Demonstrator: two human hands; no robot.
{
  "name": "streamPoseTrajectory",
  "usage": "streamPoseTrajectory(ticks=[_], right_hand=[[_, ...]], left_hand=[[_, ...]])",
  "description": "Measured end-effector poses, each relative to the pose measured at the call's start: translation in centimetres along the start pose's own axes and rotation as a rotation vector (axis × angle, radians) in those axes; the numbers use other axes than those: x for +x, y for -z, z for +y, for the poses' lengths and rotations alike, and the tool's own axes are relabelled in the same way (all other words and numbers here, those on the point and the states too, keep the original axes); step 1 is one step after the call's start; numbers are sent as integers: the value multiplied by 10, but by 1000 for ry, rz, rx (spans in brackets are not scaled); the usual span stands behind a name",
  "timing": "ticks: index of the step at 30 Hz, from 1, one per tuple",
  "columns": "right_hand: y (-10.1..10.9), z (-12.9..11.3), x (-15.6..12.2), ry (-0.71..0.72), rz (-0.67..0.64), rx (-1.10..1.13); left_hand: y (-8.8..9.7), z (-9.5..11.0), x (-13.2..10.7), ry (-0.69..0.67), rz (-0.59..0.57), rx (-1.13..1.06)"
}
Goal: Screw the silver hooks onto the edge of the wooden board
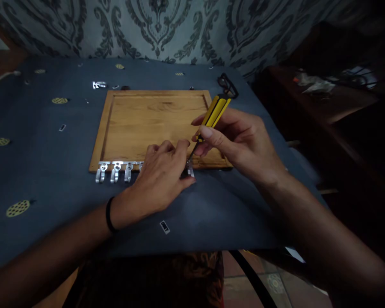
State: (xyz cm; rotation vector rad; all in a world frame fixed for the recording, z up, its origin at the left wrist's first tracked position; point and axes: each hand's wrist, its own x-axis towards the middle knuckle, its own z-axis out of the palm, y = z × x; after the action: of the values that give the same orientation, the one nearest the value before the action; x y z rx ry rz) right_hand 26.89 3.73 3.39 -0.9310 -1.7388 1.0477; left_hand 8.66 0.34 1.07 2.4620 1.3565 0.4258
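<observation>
A framed wooden board [147,124] lies on the blue-grey tablecloth. Along its near edge runs a silver hook rail [116,167] with several hooks; the middle of the rail is hidden under my left hand [162,175]. That hand presses over the near edge, its fingers on the board and its thumb closed against the rightmost metal hook [190,170]. My right hand [240,141] grips a yellow-and-black screwdriver [214,113] near the lower end of its handle. The screwdriver leans, its shaft slanting down to the rightmost hook beside my left fingers. The contact at the tip is too small to make out.
Behind the board lie a loose silver metal piece [99,85] at the left and black-framed glasses [227,84] at the right. A patterned curtain [157,30] hangs behind the table. Farther right, a dark wooden surface [349,102] holds clutter. Tiled floor shows below.
</observation>
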Motion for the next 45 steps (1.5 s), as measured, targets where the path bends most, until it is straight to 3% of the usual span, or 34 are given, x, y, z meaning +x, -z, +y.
streamPoseTrajectory(ticks=[3, 9, 17, 23, 30, 37, 45], right_hand=[[2, 1, 1, -6, -22, 24], [-5, 7, -4, 41, 148, 57], [-2, 10, -11, 23, 131, 85], [-10, 6, -8, 77, 239, 78], [-11, 3, -3, 66, 154, 57], [-11, 4, -20, 239, 448, 58], [-13, 7, -20, 161, 403, -25]], left_hand=[[0, 0, 0, -3, 4, -14], [2, 1, 1, 10, -23, -26], [1, 0, 0, -4, -11, -32], [1, 1, 1, -2, -26, -3], [1, 1, 0, 20, -23, -5], [2, 0, 0, 18, -32, -36], [3, 0, 0, 21, -52, -27]])
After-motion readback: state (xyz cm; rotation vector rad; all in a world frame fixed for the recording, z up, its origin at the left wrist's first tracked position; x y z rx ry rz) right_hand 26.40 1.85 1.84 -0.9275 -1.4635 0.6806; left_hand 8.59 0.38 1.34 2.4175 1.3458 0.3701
